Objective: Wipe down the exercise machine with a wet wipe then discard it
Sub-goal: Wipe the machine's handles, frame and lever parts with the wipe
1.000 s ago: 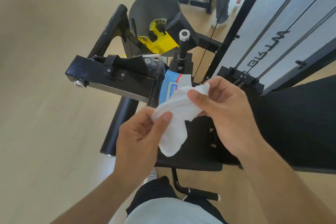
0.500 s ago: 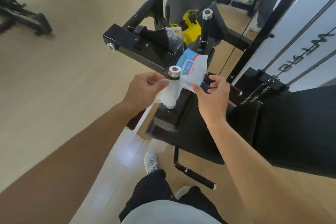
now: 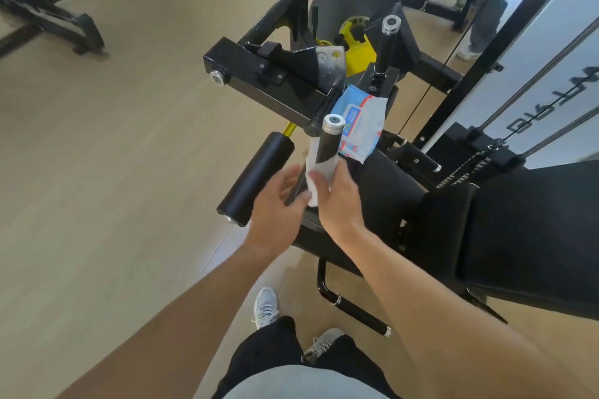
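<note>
A black exercise machine (image 3: 278, 84) with a padded seat stands in front of me. Its near upright handle (image 3: 327, 142) has a black grip and a silver cap. A white wet wipe (image 3: 319, 172) is wrapped around the lower part of that handle. My right hand (image 3: 338, 197) presses the wipe against the grip. My left hand (image 3: 275, 204) hovers just left of the handle with fingers spread, blurred. A blue and white wipes packet (image 3: 359, 126) lies on the seat behind the handle.
A black foam roller pad (image 3: 256, 181) juts out to the left, low down. A second upright handle (image 3: 387, 42) and a yellow adjuster (image 3: 356, 48) stand behind. The weight-stack frame (image 3: 505, 52) rises at right. Another person's legs (image 3: 486, 10) are at the back.
Both hands moved down the near handle with the wipe. My left hand has let go of the wipe and opened; my right hand now holds it around the grip.
</note>
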The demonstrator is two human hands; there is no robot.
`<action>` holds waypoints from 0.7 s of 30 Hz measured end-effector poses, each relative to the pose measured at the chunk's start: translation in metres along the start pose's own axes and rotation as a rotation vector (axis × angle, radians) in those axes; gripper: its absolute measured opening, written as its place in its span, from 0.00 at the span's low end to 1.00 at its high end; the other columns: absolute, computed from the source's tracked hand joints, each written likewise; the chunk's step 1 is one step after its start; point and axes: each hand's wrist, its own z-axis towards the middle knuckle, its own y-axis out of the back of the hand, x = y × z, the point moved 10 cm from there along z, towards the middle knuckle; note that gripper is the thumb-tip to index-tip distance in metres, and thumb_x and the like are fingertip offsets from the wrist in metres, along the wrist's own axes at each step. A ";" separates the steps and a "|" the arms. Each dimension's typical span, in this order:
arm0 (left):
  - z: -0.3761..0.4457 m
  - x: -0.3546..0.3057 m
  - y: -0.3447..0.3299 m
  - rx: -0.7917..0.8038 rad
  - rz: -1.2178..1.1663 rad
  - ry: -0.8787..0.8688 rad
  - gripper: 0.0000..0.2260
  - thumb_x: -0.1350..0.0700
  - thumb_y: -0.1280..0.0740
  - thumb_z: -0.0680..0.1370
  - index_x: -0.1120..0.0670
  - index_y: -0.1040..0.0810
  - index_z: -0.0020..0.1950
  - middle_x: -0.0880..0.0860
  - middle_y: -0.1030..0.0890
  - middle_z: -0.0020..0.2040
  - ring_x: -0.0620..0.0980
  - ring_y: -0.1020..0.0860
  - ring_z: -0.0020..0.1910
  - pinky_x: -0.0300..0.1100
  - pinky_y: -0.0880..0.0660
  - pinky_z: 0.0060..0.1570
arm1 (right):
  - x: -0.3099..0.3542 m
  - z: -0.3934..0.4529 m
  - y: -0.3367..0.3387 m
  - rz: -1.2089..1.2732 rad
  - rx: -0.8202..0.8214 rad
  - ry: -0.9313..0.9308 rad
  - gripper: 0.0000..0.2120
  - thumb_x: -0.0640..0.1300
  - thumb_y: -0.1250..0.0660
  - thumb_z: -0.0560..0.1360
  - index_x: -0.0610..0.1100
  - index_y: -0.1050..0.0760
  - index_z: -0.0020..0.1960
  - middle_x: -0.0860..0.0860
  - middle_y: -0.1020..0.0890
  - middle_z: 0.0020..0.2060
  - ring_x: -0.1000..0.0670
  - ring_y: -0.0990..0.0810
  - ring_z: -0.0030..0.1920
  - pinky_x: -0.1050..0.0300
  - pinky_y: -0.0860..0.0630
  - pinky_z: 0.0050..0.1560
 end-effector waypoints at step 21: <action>0.043 -0.012 -0.038 0.336 -0.012 -0.152 0.22 0.45 0.35 0.80 0.46 0.30 0.74 0.45 0.21 0.67 0.48 0.23 0.67 0.53 0.23 0.65 | 0.000 -0.014 0.005 0.152 -0.062 -0.065 0.21 0.57 0.46 0.84 0.53 0.32 0.74 0.72 0.24 0.58 0.62 0.23 0.63 0.53 0.24 0.64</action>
